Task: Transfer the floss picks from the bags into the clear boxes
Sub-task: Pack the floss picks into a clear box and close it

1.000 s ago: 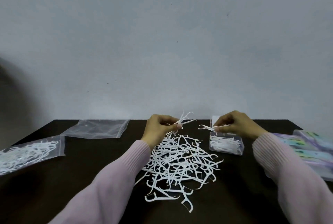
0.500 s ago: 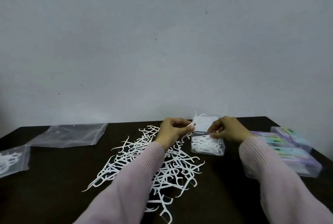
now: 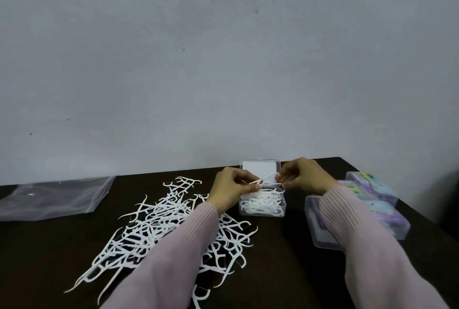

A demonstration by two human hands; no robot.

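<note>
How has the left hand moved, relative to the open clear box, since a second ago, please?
Yes. The left hand has shifted right, toward the open clear box. It was over the floss pick pile; now its fingertips pinch a floss pick above the box's left edge.

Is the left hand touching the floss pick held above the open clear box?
Touching. The head view shows the left hand pinching one end of the floss pick between thumb and fingertips, above the open clear box.
</note>
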